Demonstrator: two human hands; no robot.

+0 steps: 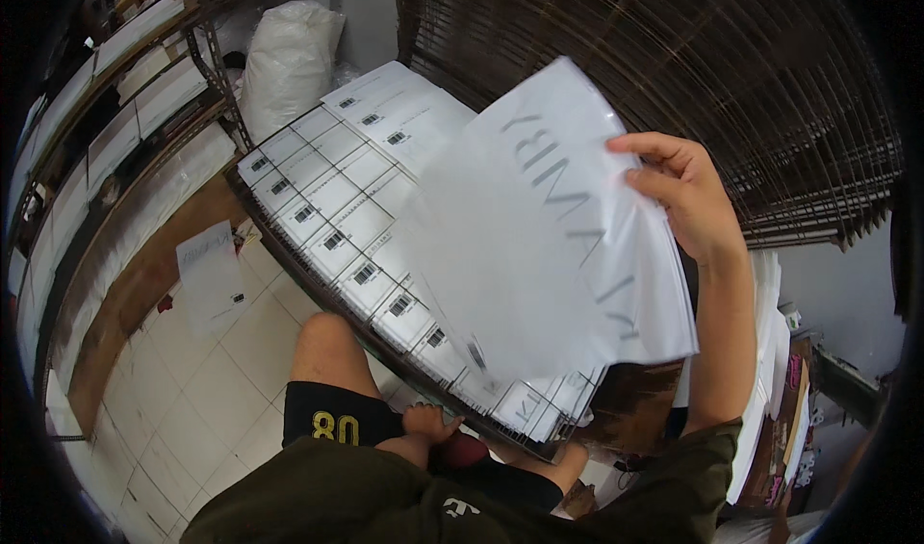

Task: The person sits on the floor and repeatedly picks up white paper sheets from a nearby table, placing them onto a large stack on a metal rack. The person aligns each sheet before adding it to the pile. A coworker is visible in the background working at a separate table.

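In my right hand (679,193), thumb and fingers pinch the upper right edge of a white sheet (577,226) with large grey letters. The sheet is raised and tilted, its lower left part blurred and covering some of the wire rack below. My left hand (430,423) is low by my lap, at the rack's near edge, with its fingers curled; what they hold, if anything, is hidden. Overlapping white printed sheets (332,202) with small black marks lie in rows on the wire rack (279,231). More printed sheets (414,101) lie at its far end.
A tall stack of dark wire racks (635,34) stands at the far right. Shelves with white stacks (144,101) line the left side, near a white bulging sack (289,58). One loose sheet (212,274) lies on the tiled floor (183,380). White sheets (765,351) hang at right.
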